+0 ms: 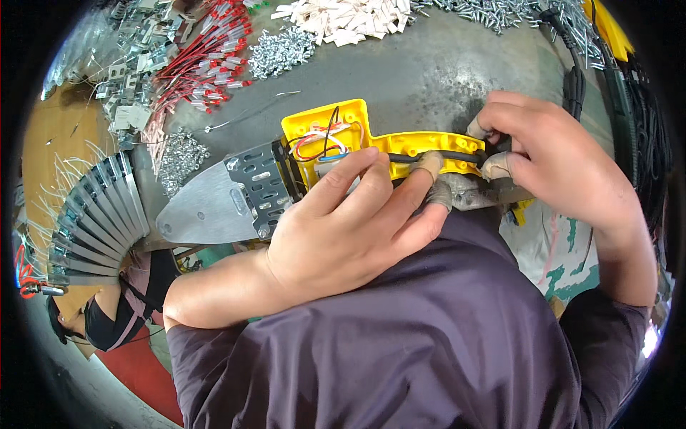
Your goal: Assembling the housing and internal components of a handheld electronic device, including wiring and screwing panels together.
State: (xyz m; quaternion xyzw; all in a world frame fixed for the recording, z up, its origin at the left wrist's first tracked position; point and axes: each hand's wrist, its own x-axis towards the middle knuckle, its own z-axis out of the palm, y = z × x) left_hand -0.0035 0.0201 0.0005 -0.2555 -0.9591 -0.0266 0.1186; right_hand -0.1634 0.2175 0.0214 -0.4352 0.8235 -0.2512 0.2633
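A yellow plastic handle housing (325, 118) lies open-side up on the bench, with red, white, black and blue wires in its wide part. A black cable (464, 155) runs along its narrow grip. My left hand (357, 214) reaches across the housing, a forefinger pressing the cable down and the thumb against the near wall. At the grip's right end, my right hand (547, 154) has its taped thumb and fingers closed around the cable. A slotted dark metal bracket (257, 182) and a pointed grey metal plate (204, 211) extend left from the housing.
Piles of red-and-clear wired parts (214, 61), small screws (282, 51), white strips (350, 18) and long screws (493, 13) line the bench's far side. A fanned row of metal plates (96, 222) stands left. Black cables (629, 136) hang at right. Another person (118, 307) is at lower left.
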